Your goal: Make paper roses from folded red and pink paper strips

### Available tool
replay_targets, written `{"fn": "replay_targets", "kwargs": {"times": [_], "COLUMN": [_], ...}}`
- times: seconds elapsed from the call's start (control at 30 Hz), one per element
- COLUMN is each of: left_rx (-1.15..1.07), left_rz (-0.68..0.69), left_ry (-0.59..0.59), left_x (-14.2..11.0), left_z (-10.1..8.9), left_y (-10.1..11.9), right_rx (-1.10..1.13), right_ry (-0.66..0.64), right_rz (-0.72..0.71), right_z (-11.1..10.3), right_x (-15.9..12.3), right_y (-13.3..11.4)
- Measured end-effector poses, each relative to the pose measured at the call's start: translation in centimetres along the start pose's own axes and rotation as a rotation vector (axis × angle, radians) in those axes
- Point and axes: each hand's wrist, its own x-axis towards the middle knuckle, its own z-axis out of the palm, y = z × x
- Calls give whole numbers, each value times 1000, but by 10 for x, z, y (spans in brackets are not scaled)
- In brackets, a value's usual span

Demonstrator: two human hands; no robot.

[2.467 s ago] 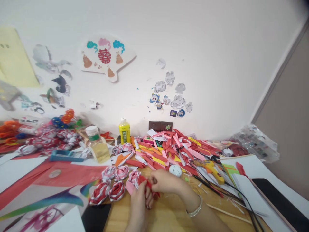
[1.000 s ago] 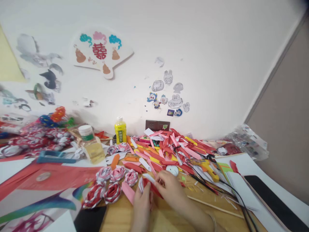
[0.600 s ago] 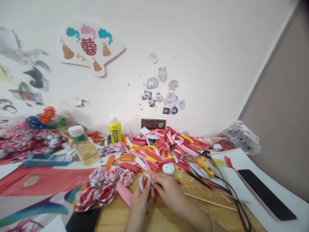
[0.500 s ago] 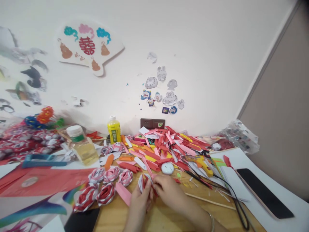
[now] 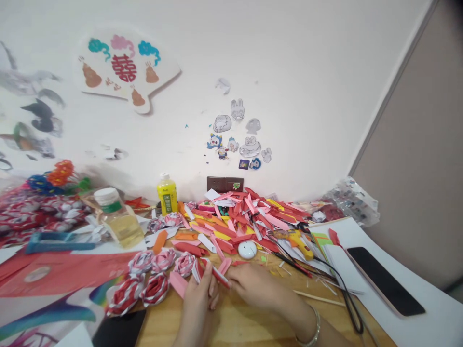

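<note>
My left hand (image 5: 200, 294) is closed round a bundle of red and white folded paper strips (image 5: 198, 269) at the bottom middle. My right hand (image 5: 249, 286), with a bracelet on its wrist, pinches the end of a red and white strip (image 5: 220, 276) that sticks out between the two hands. Left of my left hand lie several finished paper roses, among them a red and white rose (image 5: 155, 289) and a pink and white rose (image 5: 184, 263). A loose pink folded strip (image 5: 177, 284) touches the table beside my left hand.
A heap of folded paper strips (image 5: 235, 221) spreads along the wall. Behind the roses stand a bottle of pale yellow liquid (image 5: 125, 226) and a yellow drink bottle (image 5: 167, 195). To the right are a white earphone case (image 5: 247, 249), a yellow glue gun (image 5: 302, 246) with cable, and a phone (image 5: 385, 279).
The view has turned, so things shift left. Between my hands the paper has opened out from a red bunch to a red and white strip; my right hand has drawn a little away from my left.
</note>
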Motion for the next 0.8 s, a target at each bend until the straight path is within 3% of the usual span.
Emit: {"fn": "replay_targets", "kwargs": {"times": [0.1,0.27,0.8], "left_rx": [-11,-15,115], "left_rz": [-12,-34,-52], "left_ry": [0,3,72], "left_x": [0,-2,-4], "left_z": [0,3,9], "left_y": [2,0,-2], "right_rx": [-95,-227,-178], "right_ry": [30,-42,58], "right_rz": [49,51,-17], "right_z": [-2,7,11], "right_x": [3,9,3], "right_y": [-8,-23,-21]}}
